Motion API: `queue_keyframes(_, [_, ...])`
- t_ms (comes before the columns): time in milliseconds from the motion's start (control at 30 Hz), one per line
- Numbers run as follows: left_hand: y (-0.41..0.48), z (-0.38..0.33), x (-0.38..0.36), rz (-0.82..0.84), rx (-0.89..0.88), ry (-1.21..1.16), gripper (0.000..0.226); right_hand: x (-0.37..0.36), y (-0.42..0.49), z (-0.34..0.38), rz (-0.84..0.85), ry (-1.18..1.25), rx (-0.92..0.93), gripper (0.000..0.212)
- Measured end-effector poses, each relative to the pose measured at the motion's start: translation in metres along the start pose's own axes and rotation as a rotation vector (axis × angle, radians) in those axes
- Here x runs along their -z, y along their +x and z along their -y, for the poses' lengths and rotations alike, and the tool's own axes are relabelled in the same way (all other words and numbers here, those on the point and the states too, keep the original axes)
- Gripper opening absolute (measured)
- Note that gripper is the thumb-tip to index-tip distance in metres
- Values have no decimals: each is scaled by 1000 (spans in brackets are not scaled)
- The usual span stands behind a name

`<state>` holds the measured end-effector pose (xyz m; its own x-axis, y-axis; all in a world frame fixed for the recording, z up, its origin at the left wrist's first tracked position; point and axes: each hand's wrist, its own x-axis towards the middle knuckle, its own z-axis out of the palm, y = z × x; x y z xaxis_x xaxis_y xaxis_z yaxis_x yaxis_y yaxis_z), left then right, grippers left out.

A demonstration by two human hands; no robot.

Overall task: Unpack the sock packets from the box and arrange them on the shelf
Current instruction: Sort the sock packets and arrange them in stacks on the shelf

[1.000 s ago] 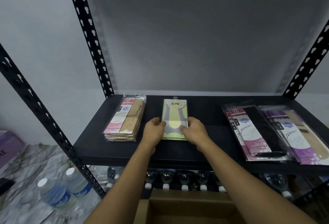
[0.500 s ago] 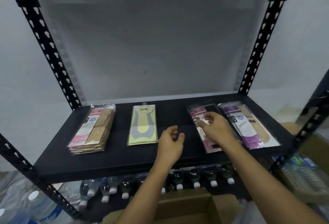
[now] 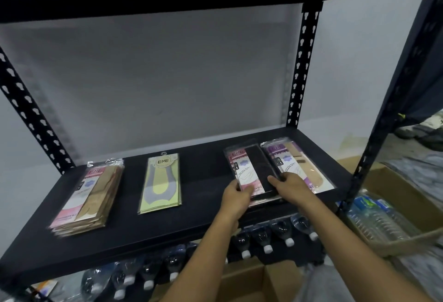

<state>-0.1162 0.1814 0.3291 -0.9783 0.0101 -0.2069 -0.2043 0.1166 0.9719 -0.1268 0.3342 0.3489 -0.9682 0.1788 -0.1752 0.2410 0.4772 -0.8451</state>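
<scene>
On the black shelf [image 3: 196, 225] lie sock packets in four spots. A stack of beige-sock packets [image 3: 91, 193] sits at the left, and a yellow and grey packet [image 3: 161, 183] lies beside it. Right of the middle is a stack of pink-label black-sock packets [image 3: 251, 170]. My left hand [image 3: 233, 196] grips its near left corner and my right hand [image 3: 291, 185] grips its near right corner. A purple-label packet [image 3: 297, 162] lies touching it on the right. The open cardboard box [image 3: 249, 280] shows below the shelf, between my forearms.
Water bottles [image 3: 266, 237] lie in a row under the shelf, caps toward me. Black perforated uprights [image 3: 303, 66] frame the shelf, with another board overhead. A second carton with packed water bottles [image 3: 381, 220] stands on the floor at the right.
Both hands left the yellow and grey packet and moved right. They now hold the near end of the black-sock stack. My view has swung to the right.
</scene>
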Motion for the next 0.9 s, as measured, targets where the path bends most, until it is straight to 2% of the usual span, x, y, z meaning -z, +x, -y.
queue_keyframes(100, [1,0,-3,18,-8,11,26,0,2,-2,13,57,-4,28])
queue_keyframes(400, [7,-1,-15,12,21,-37,35,0,8,-11,23,89,15,24])
queue_keyframes(533, [8,0,-16,11,28,-54,36,1,10,-15,20,109,18,26])
queue_keyframes(900, [16,7,0,-88,11,-117,32,-17,14,-7,44,134,71,15])
